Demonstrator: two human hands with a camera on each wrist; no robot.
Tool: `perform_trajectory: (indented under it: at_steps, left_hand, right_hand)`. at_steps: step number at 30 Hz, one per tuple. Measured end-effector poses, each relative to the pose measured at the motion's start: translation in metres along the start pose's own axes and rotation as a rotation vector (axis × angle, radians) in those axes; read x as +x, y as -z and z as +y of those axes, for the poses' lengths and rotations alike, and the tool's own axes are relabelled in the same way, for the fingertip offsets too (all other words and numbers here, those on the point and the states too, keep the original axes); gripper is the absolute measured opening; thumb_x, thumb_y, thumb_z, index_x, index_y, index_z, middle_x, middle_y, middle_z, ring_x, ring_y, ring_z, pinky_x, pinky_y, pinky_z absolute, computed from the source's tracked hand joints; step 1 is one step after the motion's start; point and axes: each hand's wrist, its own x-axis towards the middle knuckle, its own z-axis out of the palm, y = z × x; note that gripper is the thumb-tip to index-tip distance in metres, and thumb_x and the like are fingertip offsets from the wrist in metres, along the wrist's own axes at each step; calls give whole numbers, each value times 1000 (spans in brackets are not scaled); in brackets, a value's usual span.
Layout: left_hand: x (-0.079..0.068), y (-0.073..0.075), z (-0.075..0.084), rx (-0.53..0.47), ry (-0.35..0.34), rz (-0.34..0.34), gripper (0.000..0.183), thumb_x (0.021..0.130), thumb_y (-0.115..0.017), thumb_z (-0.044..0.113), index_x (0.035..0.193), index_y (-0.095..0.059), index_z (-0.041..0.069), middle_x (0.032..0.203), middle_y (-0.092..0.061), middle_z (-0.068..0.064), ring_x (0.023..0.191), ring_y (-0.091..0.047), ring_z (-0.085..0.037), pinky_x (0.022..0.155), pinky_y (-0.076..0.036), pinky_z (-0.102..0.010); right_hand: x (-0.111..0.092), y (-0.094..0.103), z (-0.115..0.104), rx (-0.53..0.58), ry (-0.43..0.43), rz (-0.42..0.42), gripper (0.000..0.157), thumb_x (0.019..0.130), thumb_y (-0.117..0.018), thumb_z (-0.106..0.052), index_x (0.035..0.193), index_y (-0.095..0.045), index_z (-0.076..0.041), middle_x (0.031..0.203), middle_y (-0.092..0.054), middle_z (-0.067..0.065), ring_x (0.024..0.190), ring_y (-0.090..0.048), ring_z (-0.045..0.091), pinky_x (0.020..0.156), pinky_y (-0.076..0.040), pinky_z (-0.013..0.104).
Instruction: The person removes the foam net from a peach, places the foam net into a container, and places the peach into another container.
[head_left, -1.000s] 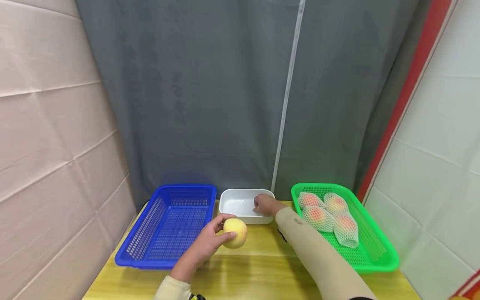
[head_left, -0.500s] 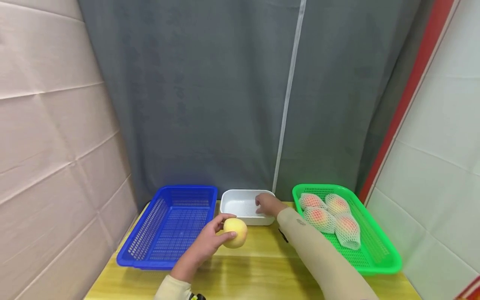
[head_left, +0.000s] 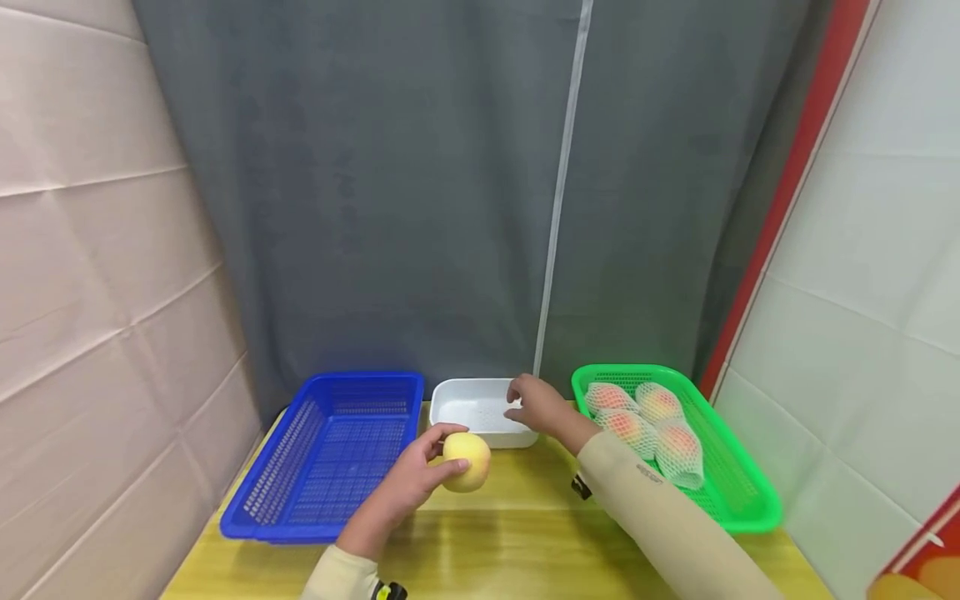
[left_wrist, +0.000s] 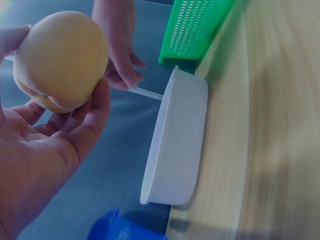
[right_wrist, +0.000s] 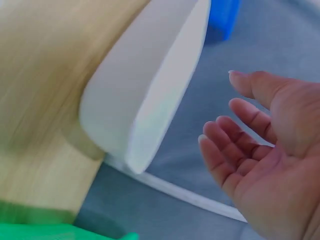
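My left hand (head_left: 408, 479) holds a pale yellow peach (head_left: 467, 462) between thumb and fingers, above the table. In the left wrist view the bare peach (left_wrist: 62, 57) shows its cleft low down. Over the right side of a white plastic tub (head_left: 510, 439) is my right hand (head_left: 543, 406). The right wrist view shows that hand (right_wrist: 270, 150) with relaxed, slightly bent fingers, thumb apart, and nothing between them. It hovers beside the opening of the tub (right_wrist: 125, 85), clear of the rim.
A blue slotted basket (head_left: 341, 467) stands left of the tub. On the right, a green basket (head_left: 742, 467) has several red-yellow peaches (head_left: 678, 442) in white foam nets. A grey curtain (head_left: 375, 208) hangs behind the wooden table (head_left: 525, 533).
My right hand has risen out of the tub, its fingers spreading apart. The left hand keeps its hold on the peach in the same place. The head view has shifted slightly.
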Motion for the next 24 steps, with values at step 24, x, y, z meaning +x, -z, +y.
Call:
perform_trajectory:
  at_steps: [24]
  left_hand:
    - [6, -7, 2, 18, 9, -17, 52, 99, -83, 20, 145, -64, 8, 137, -68, -17, 128, -65, -34, 94, -57, -36]
  right_hand:
    - [-133, 19, -24, 287, 109, 111, 20, 101, -84, -20, 114, -70, -13, 114, -67, 0, 105, -69, 31, 85, -60, 35]
